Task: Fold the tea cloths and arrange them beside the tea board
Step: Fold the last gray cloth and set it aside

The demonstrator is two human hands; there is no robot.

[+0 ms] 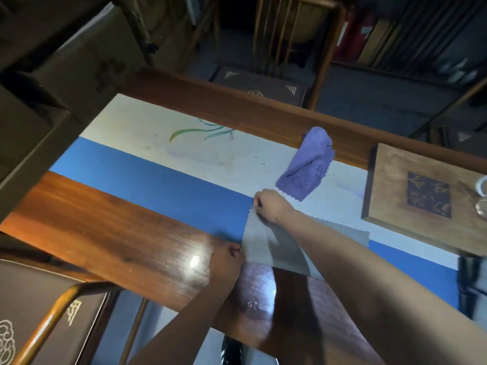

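Wooden table [110, 227], blue-white runner [147, 175]. Your left hand [228, 256] and right hand [268, 206] each pinch a left-side corner of the grey cloth [266, 246]; purple cloth [309, 164] lies crumpled, long axis pointing away toward the far edge.

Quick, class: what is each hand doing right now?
Left hand: pinches the near corner of the grey cloth.
Right hand: pinches the grey cloth's far corner.

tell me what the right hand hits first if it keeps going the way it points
The right hand, pinching the grey cloth, points up-left across the runner. That stretch looks free to the table's far end; the purple cloth lies off to the side.
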